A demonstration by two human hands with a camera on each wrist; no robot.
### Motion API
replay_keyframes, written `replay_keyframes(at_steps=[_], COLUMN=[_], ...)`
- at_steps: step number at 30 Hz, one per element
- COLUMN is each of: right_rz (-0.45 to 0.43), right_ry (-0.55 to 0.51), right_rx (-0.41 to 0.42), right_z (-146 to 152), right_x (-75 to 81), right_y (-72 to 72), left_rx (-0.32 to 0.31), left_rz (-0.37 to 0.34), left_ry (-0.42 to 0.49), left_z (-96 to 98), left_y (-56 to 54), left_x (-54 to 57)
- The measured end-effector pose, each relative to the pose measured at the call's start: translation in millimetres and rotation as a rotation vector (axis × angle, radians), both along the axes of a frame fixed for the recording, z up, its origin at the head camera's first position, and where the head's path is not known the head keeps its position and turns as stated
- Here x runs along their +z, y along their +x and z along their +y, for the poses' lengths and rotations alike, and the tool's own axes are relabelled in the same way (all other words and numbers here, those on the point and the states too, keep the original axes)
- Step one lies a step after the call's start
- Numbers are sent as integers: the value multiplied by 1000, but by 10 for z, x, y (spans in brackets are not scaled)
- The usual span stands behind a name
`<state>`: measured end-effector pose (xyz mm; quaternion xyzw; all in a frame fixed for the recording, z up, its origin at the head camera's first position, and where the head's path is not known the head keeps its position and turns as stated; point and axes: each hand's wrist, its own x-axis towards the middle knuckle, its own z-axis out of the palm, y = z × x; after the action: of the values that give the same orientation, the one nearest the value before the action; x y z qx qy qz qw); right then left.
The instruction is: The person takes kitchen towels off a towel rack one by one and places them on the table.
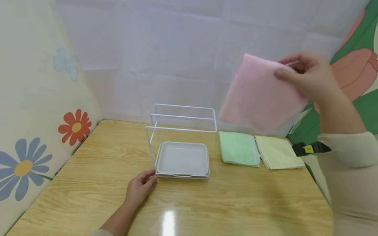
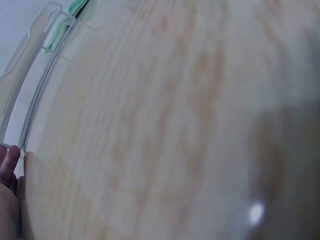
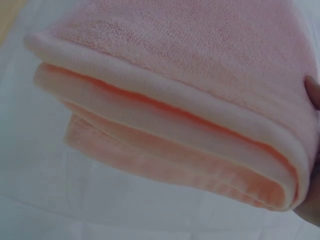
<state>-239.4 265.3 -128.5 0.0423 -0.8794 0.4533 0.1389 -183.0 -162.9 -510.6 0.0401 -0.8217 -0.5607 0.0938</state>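
In the head view my right hand [image 1: 313, 77] pinches a folded pink towel [image 1: 262, 95] by its upper right edge, thumb in front, and holds it up above the table. Close up in the right wrist view, the pink towel [image 3: 190, 55] shows its stacked folded layers. My left hand [image 1: 140, 188] grips the front left corner of a white wire rack [image 1: 183, 129] with thumb and fingertips. Low in that rack sits a shallow white tray [image 1: 183, 159]. Only part of the left hand [image 2: 9, 175] shows at the edge of the left wrist view.
Right of the rack, a folded green towel [image 1: 239, 149] and a folded pale yellow towel [image 1: 279, 152] lie side by side on the wooden table [image 1: 224, 206]. A white cloth backdrop [image 1: 165, 49] hangs behind, and flower-patterned panels [image 1: 29, 108] stand at both sides.
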Motion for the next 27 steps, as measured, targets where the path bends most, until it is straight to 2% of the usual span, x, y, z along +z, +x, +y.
replay_keyframes(at_steps=[9, 19, 27], right_rz=[15, -14, -70], right_ry=[228, 265, 277], right_rx=[-49, -41, 7], right_z=[167, 298, 334], right_x=[-284, -705, -1083], right_y=[30, 93, 139], left_rx=[7, 7, 0], left_rz=[-13, 1, -15], left_ry=[25, 24, 9], left_z=[1, 2, 4], left_y=[-20, -19, -19], left_x=[-14, -26, 28])
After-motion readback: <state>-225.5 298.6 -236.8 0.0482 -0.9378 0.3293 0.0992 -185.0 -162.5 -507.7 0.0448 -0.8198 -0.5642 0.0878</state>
